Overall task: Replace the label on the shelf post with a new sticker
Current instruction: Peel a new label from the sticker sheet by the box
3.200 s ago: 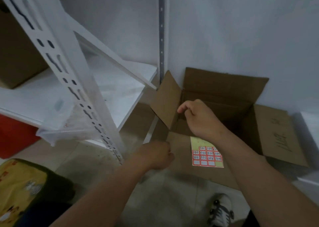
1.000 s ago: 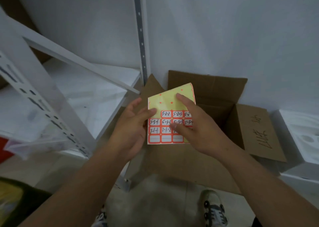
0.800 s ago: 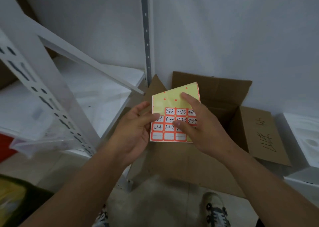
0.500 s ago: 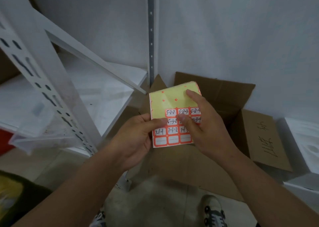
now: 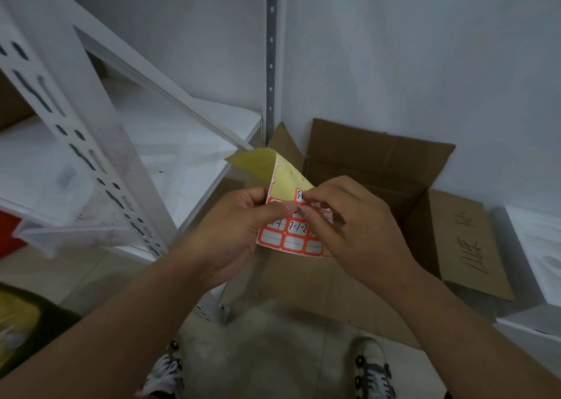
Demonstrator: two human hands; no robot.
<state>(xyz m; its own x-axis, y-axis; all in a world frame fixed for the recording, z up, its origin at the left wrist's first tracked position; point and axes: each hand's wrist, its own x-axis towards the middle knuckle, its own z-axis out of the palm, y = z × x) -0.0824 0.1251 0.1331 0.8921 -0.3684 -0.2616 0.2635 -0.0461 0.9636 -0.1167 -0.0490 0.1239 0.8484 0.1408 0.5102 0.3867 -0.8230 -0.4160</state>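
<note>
Peeling at a sticker sheet [image 5: 290, 237] above the cardboard box [image 5: 379, 168]

Left hand [image 5: 230, 234] pinches the sheet's left edge; right hand [image 5: 355, 225] fingertips pinch a label (top corner folded back), right of the shelf post [image 5: 76, 131].

Two hands are counted: one left hand [image 5: 230, 231] and one right hand [image 5: 352, 225]. One sticker sheet [image 5: 287, 216] is counted between them. On the sheet, three blank red-bordered labels [image 5: 291, 242] are seen in the bottom row; the full label count cannot be determined, since the upper rows are covered by fingers. Two slotted shelf posts are counted: one near post [image 5: 69, 116] and one rear post [image 5: 271, 52]. One open cardboard box [image 5: 379, 162] is counted. Two shoes are visible at the lower edge: one left shoe [image 5: 165, 374] and one right shoe [image 5: 372, 368].
</note>
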